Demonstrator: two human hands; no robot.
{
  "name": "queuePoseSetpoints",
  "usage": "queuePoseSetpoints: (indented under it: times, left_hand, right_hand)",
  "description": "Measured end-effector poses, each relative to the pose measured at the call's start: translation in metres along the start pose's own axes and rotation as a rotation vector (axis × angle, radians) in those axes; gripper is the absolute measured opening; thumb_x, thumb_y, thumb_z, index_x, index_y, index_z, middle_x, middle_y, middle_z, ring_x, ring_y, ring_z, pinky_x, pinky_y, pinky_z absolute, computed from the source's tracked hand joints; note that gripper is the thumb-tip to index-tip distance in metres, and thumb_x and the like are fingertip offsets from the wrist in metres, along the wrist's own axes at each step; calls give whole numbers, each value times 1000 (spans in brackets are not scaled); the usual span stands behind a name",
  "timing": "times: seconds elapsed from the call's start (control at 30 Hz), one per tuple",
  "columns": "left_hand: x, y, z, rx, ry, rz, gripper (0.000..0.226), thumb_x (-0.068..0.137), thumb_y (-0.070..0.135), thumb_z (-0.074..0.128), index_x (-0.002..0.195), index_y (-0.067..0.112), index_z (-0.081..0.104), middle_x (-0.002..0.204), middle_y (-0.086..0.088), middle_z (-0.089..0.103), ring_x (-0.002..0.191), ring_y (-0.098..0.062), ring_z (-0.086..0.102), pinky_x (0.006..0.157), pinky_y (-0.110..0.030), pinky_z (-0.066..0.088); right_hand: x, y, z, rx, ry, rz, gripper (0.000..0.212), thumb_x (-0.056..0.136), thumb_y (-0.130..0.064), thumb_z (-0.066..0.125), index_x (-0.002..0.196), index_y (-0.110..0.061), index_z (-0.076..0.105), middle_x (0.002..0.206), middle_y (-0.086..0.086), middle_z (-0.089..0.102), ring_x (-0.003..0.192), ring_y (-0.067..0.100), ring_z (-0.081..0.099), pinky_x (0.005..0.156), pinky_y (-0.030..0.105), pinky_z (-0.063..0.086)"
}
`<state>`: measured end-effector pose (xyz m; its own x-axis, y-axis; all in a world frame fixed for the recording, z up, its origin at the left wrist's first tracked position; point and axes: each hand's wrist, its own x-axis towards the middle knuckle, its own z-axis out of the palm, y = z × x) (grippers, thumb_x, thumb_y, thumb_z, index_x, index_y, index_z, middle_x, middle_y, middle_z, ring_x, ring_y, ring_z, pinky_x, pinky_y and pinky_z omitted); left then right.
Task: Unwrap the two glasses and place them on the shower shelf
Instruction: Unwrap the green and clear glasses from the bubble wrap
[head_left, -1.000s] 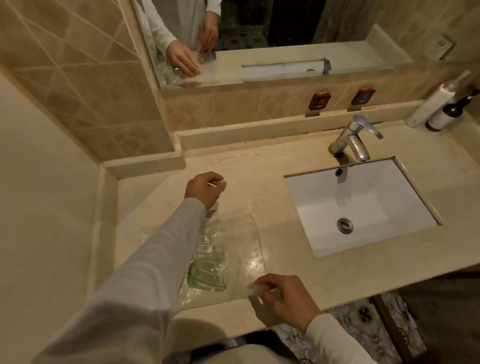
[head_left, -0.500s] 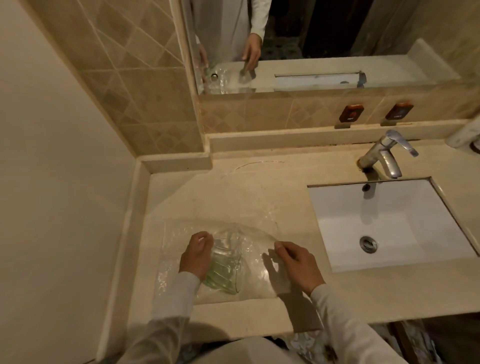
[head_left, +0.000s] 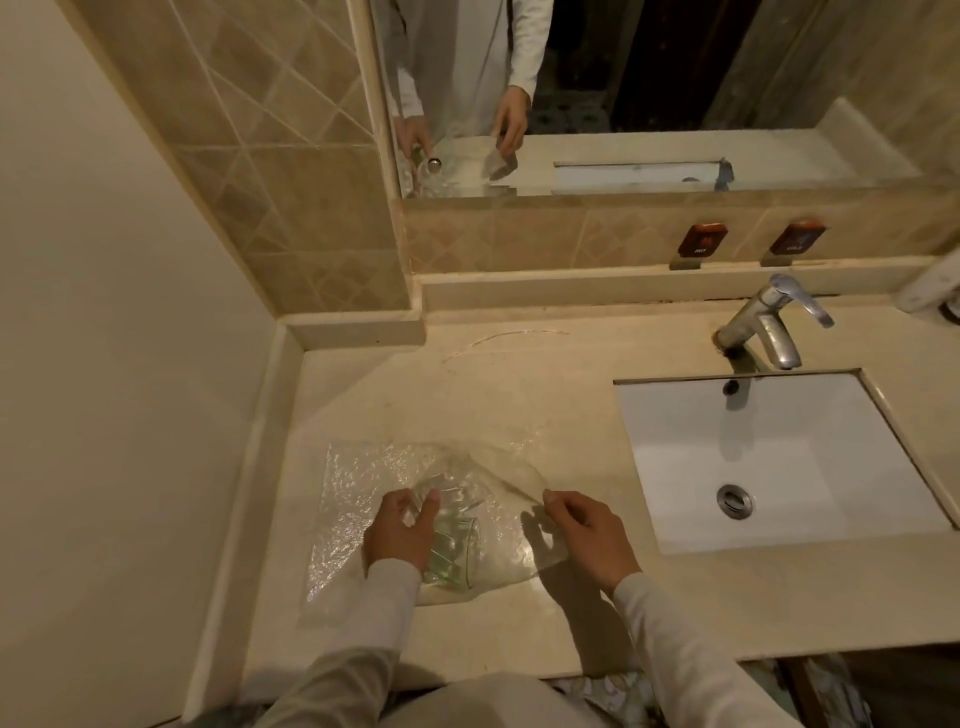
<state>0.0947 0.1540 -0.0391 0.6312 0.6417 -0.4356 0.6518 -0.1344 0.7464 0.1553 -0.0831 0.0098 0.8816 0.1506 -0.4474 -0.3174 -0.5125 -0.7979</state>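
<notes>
Two glasses lie on their sides on the beige counter (head_left: 519, 395), inside clear bubble wrap (head_left: 353, 499). The nearer one is a green-tinted glass (head_left: 452, 558); a clear glass (head_left: 457, 496) lies just beyond it. My left hand (head_left: 402, 530) rests on the glasses through the wrap, fingers curled over them. My right hand (head_left: 587, 530) pinches the right edge of the wrap and holds that flap lifted off the counter. The left half of the wrap lies flat. No shower shelf is in view.
A white sink (head_left: 769, 457) is sunk in the counter to the right, with a chrome tap (head_left: 769, 325) behind it. A raised ledge (head_left: 623, 286) and a mirror (head_left: 623, 93) run along the back. A plain wall (head_left: 104, 364) closes the left side.
My left hand came back from the far end of the wrap onto the glasses. My right hand moved up along the wrap's right edge and lifted it. The view shifted left.
</notes>
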Motion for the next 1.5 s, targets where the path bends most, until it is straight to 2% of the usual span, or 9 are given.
queuePoseSetpoints:
  times: [0.1,0.17,0.3,0.57,0.8,0.97,1.07,1.27,1.5]
  left_hand:
    - [2,-4,3,106,-49,0,35,81,68,60,100,38,65,116,2,70,110,-24,61,96,-30,43]
    - [4,-2,6,358,-158,-28,49,91,70,42,130,43,56,149,7,50,140,-23,40,120,-47,8]
    - [7,12,7,558,-322,-73,71,87,79,8,147,50,33,166,18,7,152,-8,4,114,-60,-16]
    - [6,20,2,184,-101,151,47,86,59,59,120,27,64,115,0,71,110,-26,65,100,-38,49]
    - [4,23,14,478,-335,72,62,94,68,26,150,42,32,154,6,44,143,-24,37,121,-46,18]
    - [6,32,24,876,-471,48,62,94,62,6,153,46,13,167,9,-4,153,-19,0,116,-62,-6]
    - [8,38,29,903,-387,64,83,79,76,-2,145,44,38,164,5,17,150,-21,17,113,-61,-8]
    - [-5,50,31,482,-254,227,54,79,58,37,121,36,63,105,4,75,105,-28,64,96,-35,49]
    - [-15,73,40,884,-517,252,47,96,27,29,135,44,52,131,-1,62,123,-27,53,114,-46,26]
  right_hand:
    - [1,0,0,-5,-10,4,20,97,-49,60,95,-37,76,90,-16,78,85,-4,71,76,15,49]
    - [2,3,0,-15,-16,1,20,98,-48,60,95,-36,76,90,-16,78,85,-4,71,77,16,49]
    - [4,5,2,-24,-32,9,24,98,-48,59,100,-33,77,93,-16,79,89,-4,71,79,19,50]
    - [15,-7,1,-19,-76,18,23,100,-53,53,90,-46,73,98,-24,72,96,-4,66,81,13,46]
    - [37,-26,-3,52,-113,75,59,99,-65,42,141,-28,59,146,0,59,134,23,55,118,47,38]
    - [43,-28,-11,116,-93,125,55,95,-72,39,122,-34,69,136,-1,66,125,22,60,114,48,42]
    - [43,-22,-18,134,-85,125,69,87,-78,40,127,-29,68,135,0,67,124,21,61,114,49,42]
    - [39,-15,-29,186,-74,121,89,76,-86,41,134,-23,65,133,-2,68,121,16,63,113,46,44]
    - [39,-1,-31,182,-71,155,76,86,-80,40,129,-23,68,126,-2,71,113,15,67,108,43,48]
